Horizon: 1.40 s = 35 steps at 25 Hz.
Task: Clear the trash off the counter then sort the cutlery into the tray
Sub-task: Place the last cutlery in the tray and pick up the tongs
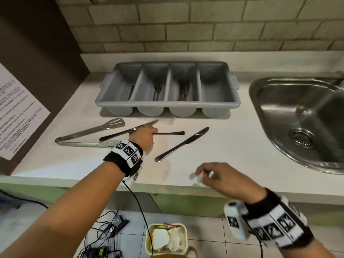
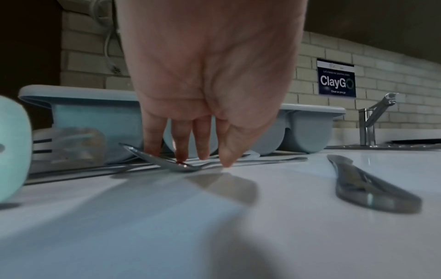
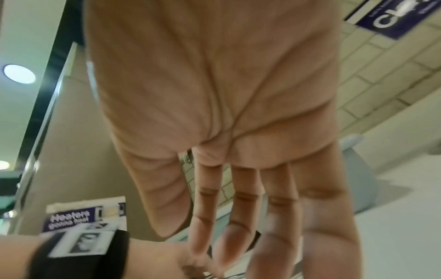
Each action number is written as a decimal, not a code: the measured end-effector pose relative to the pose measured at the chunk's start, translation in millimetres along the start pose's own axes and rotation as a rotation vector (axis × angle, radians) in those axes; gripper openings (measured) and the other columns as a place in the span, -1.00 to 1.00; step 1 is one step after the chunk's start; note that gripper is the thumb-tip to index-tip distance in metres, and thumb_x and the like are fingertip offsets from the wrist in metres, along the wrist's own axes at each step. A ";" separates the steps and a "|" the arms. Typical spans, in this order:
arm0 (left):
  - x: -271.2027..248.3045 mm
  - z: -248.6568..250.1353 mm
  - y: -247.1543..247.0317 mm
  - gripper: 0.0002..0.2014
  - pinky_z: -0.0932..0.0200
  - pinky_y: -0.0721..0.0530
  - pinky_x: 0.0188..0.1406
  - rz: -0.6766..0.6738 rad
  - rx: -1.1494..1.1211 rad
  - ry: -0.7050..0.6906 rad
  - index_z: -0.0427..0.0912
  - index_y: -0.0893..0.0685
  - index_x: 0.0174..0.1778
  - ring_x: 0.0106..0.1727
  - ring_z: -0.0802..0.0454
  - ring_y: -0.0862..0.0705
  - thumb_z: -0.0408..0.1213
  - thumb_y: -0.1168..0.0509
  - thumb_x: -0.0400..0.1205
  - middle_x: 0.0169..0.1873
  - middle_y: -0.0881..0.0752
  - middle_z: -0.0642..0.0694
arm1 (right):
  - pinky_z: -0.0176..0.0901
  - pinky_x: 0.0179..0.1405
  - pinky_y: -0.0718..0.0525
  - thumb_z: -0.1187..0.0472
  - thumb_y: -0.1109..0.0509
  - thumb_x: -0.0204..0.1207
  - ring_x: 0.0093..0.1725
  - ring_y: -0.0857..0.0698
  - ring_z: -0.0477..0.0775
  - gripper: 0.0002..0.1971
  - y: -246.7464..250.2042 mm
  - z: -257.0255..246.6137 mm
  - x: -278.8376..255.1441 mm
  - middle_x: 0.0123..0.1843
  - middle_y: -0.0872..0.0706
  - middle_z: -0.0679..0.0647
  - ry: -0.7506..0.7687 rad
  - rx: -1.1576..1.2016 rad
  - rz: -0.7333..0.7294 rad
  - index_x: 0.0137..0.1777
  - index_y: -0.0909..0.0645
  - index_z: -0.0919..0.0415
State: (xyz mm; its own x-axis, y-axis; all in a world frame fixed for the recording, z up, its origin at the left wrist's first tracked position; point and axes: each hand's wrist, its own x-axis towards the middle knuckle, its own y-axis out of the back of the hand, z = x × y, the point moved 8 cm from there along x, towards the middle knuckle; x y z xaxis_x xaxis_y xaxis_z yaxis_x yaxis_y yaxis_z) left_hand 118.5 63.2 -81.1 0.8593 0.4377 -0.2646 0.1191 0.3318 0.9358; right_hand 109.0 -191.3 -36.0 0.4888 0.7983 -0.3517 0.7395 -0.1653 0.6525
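Observation:
The grey four-slot cutlery tray (image 1: pixel 167 106) stands at the back of the white counter, with forks in its second slot and dark cutlery in the first and third. My left hand (image 1: pixel 147 135) reaches down on a spoon (image 1: pixel 171 133) that lies on the counter. In the left wrist view its fingertips (image 2: pixel 181 160) touch the spoon (image 2: pixel 167 162) bowl and the thumb presses by the neck, pinching it. One knife (image 1: pixel 119 134) lies just behind that hand, another knife (image 1: pixel 182 144) to its right. My right hand (image 1: pixel 206 174) hovers over the counter's front edge, fingers relaxed, holding nothing.
Metal tongs (image 1: pixel 87 132) lie on the counter left of the spoon. A steel sink (image 1: pixel 301 123) is set in at the right. On the floor below stand a small bin (image 1: pixel 165 237) holding paper trash and a tangle of cables (image 1: pixel 104 231).

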 end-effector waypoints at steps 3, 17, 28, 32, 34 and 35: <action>-3.2 0.6 -9.6 -0.53 -0.14 -0.54 0.41 -0.100 0.158 -0.014 -0.06 -0.48 0.40 0.43 -0.14 -0.51 -0.48 -0.11 0.57 0.43 -0.50 -0.12 | -0.25 -0.05 -0.49 0.25 -0.24 0.57 -0.18 -0.58 -0.06 -0.75 16.1 -8.3 51.9 0.07 -0.68 0.10 -0.056 -0.125 0.062 0.19 -0.64 0.14; 3.3 -16.8 -7.7 -0.66 -0.14 -0.57 0.34 -0.023 0.219 0.018 -0.07 -0.58 0.30 0.38 -0.20 -0.52 -0.36 -0.19 0.61 0.32 -0.59 -0.15 | 0.18 0.22 -0.57 0.23 -0.18 0.60 0.25 -0.53 0.30 -0.88 23.9 25.9 128.9 0.15 -0.58 0.22 -0.313 -0.543 0.147 0.01 -0.55 0.13; 5.5 -25.6 -14.0 -0.69 0.00 -0.55 0.32 -0.109 0.114 -0.047 -0.29 -0.52 0.32 0.35 -0.21 -0.58 -0.44 -0.10 0.66 0.32 -0.60 -0.28 | 0.15 0.29 -0.56 0.31 -0.16 0.57 0.21 -0.59 0.28 -0.78 13.3 42.4 129.9 0.21 -0.64 0.26 -0.357 -0.440 0.119 0.13 -0.56 0.11; -3.4 -17.1 10.9 -0.70 -0.06 -0.62 0.20 -0.025 0.012 -0.067 -0.26 -0.53 0.27 0.23 -0.26 -0.64 -0.46 -0.06 0.65 0.23 -0.64 -0.29 | 0.22 0.25 -0.58 0.26 -0.09 0.63 0.17 -0.60 0.30 -0.70 10.1 49.1 129.5 -0.01 -0.52 0.17 -0.320 -0.485 0.114 0.26 -0.53 0.03; -12.8 -11.9 38.0 -0.72 -0.08 -0.62 0.10 0.112 -0.087 -0.106 -0.21 -0.53 0.23 0.14 -0.29 -0.65 -0.45 -0.06 0.64 0.14 -0.66 -0.29 | 0.15 0.16 -0.58 0.31 -0.10 0.62 0.09 -0.61 0.28 -0.77 10.7 42.6 123.7 -0.09 -0.46 0.11 -0.249 -0.455 0.102 0.09 -0.52 0.02; -18.5 -8.7 55.0 -0.74 -0.10 -0.64 0.07 0.194 -0.136 -0.130 -0.19 -0.53 0.20 0.10 -0.30 -0.67 -0.43 -0.06 0.65 0.09 -0.68 -0.31 | 0.05 0.09 -0.55 0.34 -0.10 0.61 0.02 -0.60 0.25 -0.81 13.3 36.8 118.6 -0.11 -0.48 0.13 -0.210 -0.406 0.110 -0.02 -0.47 0.03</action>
State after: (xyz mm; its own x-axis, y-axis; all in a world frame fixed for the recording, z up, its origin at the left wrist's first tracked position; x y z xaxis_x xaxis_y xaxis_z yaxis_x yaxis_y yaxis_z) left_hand 104.9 80.6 -26.8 0.9172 0.3961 -0.0435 -0.1140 0.3655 0.9238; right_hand 193.9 -120.1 -93.7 0.6680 0.6475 -0.3667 0.4577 0.0310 0.8885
